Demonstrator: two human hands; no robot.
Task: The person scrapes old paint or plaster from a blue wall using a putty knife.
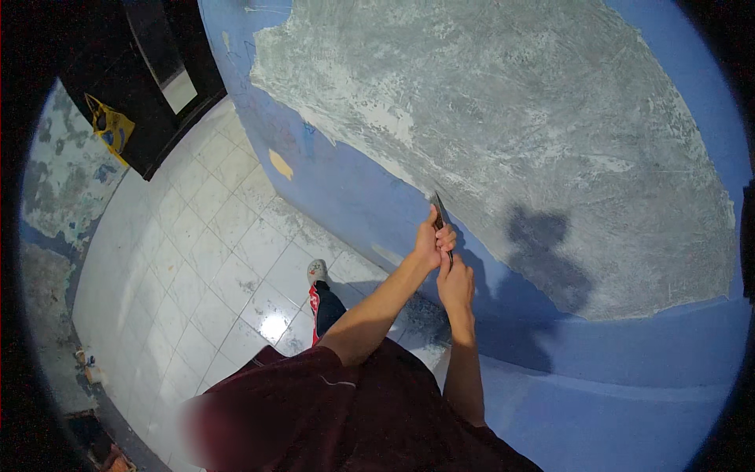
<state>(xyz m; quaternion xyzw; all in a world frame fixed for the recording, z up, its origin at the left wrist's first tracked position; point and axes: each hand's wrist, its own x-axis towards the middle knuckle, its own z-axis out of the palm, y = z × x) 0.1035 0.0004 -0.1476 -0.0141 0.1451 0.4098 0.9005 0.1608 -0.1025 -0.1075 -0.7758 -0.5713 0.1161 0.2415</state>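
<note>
Both my hands are closed around one slim, dark-bladed tool [440, 207], like a knife or narrow scraper; its exact kind is hard to make out. My left hand [432, 240] grips it higher up, thumb laid along it. Just below, my right hand [456, 280] pinches the lower end of the handle. The blade tip meets the wall at the ragged border between the bare grey patch [503, 118] and the blue paint [346, 177]. Fingers cover most of the handle.
White floor tiles [208, 236] with grey dust run along the wall's foot. My shoe [317, 271] stands on them. A yellow bag [114, 130] hangs by dark furniture [153, 118] at the far left. Another patchy wall [59, 173] rises at the left edge. My shadow [543, 259] falls across the wall.
</note>
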